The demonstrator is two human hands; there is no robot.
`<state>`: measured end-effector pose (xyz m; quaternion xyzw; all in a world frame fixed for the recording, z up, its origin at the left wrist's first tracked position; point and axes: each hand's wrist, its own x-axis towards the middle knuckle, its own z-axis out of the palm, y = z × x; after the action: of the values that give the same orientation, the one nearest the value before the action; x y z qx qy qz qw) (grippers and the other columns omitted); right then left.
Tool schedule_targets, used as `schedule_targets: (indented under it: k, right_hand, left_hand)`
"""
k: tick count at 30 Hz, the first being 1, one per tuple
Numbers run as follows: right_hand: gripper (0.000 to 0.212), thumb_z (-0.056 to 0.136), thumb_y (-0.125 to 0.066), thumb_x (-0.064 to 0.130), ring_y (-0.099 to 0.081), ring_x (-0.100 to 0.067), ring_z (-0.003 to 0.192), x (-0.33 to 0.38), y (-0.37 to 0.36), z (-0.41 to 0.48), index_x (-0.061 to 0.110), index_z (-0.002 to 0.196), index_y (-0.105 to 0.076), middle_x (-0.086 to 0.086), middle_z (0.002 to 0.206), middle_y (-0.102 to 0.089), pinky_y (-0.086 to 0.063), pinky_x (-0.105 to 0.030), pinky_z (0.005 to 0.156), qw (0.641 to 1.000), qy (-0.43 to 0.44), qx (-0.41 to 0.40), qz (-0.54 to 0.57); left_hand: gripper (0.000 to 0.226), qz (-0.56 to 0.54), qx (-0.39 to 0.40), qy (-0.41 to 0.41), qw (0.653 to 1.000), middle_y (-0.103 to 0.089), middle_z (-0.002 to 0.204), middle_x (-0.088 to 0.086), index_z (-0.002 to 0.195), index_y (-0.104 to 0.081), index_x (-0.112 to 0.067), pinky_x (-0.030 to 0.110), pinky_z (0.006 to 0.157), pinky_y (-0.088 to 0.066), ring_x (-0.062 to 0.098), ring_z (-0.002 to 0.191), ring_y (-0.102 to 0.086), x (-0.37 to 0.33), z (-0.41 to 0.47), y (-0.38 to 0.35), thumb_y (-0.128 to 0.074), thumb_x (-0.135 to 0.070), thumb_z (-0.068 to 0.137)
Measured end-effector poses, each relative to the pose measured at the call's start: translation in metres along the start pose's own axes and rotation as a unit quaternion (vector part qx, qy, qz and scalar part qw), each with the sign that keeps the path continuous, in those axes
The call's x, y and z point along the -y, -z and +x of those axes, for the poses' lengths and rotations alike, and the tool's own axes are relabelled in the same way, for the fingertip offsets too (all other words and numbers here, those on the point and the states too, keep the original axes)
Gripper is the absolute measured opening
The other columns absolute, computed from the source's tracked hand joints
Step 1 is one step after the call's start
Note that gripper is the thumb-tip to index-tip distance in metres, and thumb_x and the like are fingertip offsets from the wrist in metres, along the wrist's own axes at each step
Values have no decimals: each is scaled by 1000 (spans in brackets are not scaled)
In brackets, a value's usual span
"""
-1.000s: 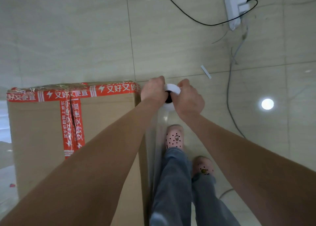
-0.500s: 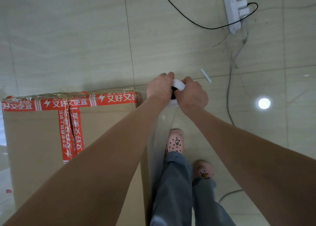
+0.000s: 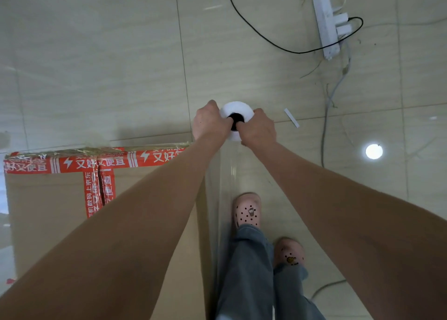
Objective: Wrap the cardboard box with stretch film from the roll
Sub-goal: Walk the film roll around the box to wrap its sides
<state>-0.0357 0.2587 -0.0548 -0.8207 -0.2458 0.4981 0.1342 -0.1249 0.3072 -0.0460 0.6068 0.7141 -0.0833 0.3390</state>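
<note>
— Where was the roll?
— The roll was held upright just past the far right corner of the cardboard box, seen end-on: a white rim around a dark core.
— And the hands?
— Both gripped it. The left hand curled round its left side and the right hand round its right, thumbs at the core.
— The film?
— Clear stretch film ran from under the roll back along the box's right side, beside a pink shoe.
— The box itself?
— It sat on the tiled floor at the left, partly under the left forearm, with red printed tape across its top.
— Anything else?
— A white power strip lay far right, with a black cable looping from it.
</note>
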Motion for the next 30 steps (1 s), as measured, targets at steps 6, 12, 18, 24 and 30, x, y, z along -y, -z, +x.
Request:
schedule_targets:
  k: [6,12,18,24,30]
  right_hand:
    - [31,86,-52,20,-50,-24,84,23,-5,10,20,117,-55,-4,108,-62,-35,-29,67,993,62,-39,-96]
    - [39,90,-50,27,-59,-28,102,31,1,21,28,129,-51,-4,113,-64,-36,-29,71,987,91,-54,-120]
    - [32,85,-51,18,-65,-29,82,25,-9,30,14,116,-53,-9,104,-65,-45,-29,63,999,18,4,-29]
    - [27,83,-49,18,-54,-22,80,38,-5,40,18,108,-59,0,93,-62,-37,-29,65,992,67,-3,-107]
    - [34,83,-48,19,-60,-25,87,78,-14,38,28,114,-60,-1,96,-66,-44,-31,69,974,168,-21,-153]
  left_hand:
    - [32,51,16,-26,998,-61,103,12,109,-49,-7,34,66,-45,31,93,-60,5,17,14,-61,-22,83]
    - [29,122,15,-107,987,-55,109,11,116,-49,-10,33,65,-39,30,95,-58,-10,34,14,-54,-12,87]
    - [29,190,58,-115,973,-62,109,5,114,-56,-18,31,65,-43,25,96,-61,-20,43,16,-49,-9,88]
    - [22,185,46,-106,976,-60,103,8,107,-55,-12,31,62,-41,27,87,-58,-16,53,22,-51,-11,85]
    - [23,26,16,28,999,-62,98,10,103,-55,-7,31,62,-43,28,88,-60,9,68,47,-55,-18,83]
